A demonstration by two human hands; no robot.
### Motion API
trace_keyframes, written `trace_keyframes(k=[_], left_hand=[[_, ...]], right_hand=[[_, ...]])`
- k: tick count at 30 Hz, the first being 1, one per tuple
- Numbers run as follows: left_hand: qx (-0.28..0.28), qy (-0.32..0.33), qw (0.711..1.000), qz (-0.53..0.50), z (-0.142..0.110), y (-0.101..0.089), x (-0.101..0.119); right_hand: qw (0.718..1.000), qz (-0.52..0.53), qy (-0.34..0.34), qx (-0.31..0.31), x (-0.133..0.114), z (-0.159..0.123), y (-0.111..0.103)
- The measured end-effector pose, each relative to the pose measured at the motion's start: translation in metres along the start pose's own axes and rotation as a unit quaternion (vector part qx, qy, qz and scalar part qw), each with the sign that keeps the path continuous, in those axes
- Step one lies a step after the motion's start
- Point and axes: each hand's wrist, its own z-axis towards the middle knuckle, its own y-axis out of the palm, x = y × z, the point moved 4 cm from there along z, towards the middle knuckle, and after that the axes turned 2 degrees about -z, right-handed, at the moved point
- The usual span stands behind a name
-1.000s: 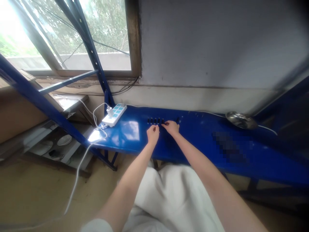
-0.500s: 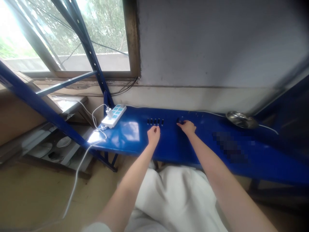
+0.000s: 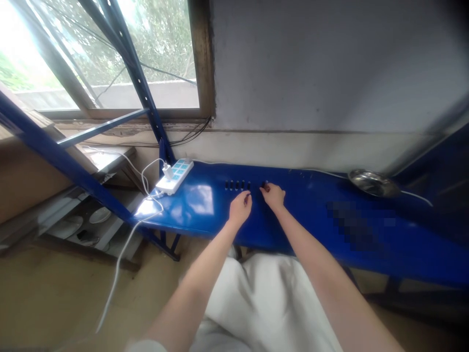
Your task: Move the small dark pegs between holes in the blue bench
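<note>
Several small dark cylinders with pale ends stand in a short row on the blue table. My left hand is just in front of the right end of that row. Its fingers are curled together, and whatever may be between them is hidden. To the right, my right hand pinches another small dark cylinder close to the tabletop. My fingers cover part of this piece.
A white power strip with a plug and cable lies at the table's left end. Towards the right are a shiny metal bowl and a blurred dark patch. Tiny bits lie near the back edge. A blue metal frame rises at left.
My right hand has moved left with the small dark cylinder, nearer the row. My left hand has shifted slightly right and towards me.
</note>
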Motion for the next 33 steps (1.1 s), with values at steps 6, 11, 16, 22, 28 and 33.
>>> trace_keyframes(k=[6,11,16,22,28,33], left_hand=[[-0.054,0.107,0.989,0.084,-0.002,0.008,0.009],[-0.045,0.092,0.99,0.094,-0.002,0.011,0.004],[0.017,0.039,0.998,0.05,-0.001,0.006,-0.005],[0.053,-0.01,0.999,-0.005,-0.001,0.001,-0.011],[0.065,-0.007,0.997,-0.05,-0.002,0.0,-0.008],[0.065,-0.005,0.996,-0.054,-0.001,0.0,-0.008]], right_hand=[[0.978,-0.036,-0.191,0.078,-0.025,-0.043,-0.013],[0.965,-0.059,-0.237,0.098,-0.033,-0.054,-0.019],[0.964,-0.053,-0.249,0.075,-0.036,-0.057,-0.019],[0.979,-0.045,-0.188,0.065,-0.029,-0.054,-0.014],[0.982,-0.055,-0.163,0.077,-0.025,-0.053,-0.012],[0.98,-0.05,-0.167,0.096,-0.023,-0.053,-0.012]])
